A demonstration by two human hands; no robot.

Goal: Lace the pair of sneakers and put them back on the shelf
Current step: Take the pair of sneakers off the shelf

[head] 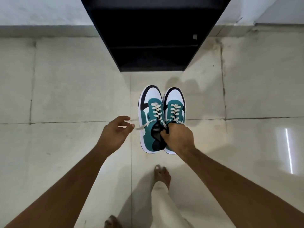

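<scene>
Two teal, white and black sneakers hang side by side above the floor, toes pointing away from me. My right hand [178,137] grips both at their inner collars, fingers inside the openings. The left sneaker [150,119] and the right sneaker [175,106] both carry cream laces through their eyelets. A loose lace end [142,127] trails off the left sneaker toward my left hand [115,129]. That hand hovers just left of the pair, fingers spread, fingertips close to the lace tip but holding nothing. The black shelf [154,35] stands ahead against the wall.
Pale tiled floor [65,89] spreads all around with dark grout lines. My bare feet [162,174] and a light trouser leg are below the shoes. The shelf's dark boards look bare. A white wall runs behind it.
</scene>
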